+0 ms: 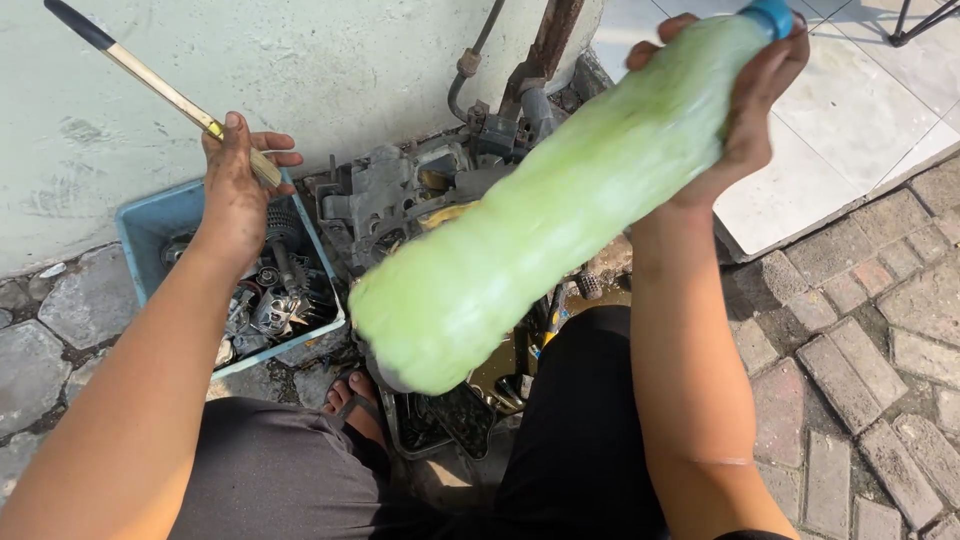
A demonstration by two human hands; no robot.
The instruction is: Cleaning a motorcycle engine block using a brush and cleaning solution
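My right hand (752, 110) grips the neck end of a big plastic bottle (560, 205) full of pale green liquid, with a blue cap (770, 14). The bottle lies tilted, its base toward my knees. My left hand (238, 185), smeared with grease, holds a paintbrush (150, 80) with a wooden handle and black tip, raised above a blue tray (150, 225). A greasy metal engine part (400, 195) sits between the tray and the bottle, partly hidden by the bottle.
The blue tray holds several dirty metal parts (275, 290). A black pan (450, 415) with brown liquid sits by my sandalled foot (352, 398). A pale wall (300, 60) stands behind; white tiles (860, 120) and brick paving (860, 340) lie to the right.
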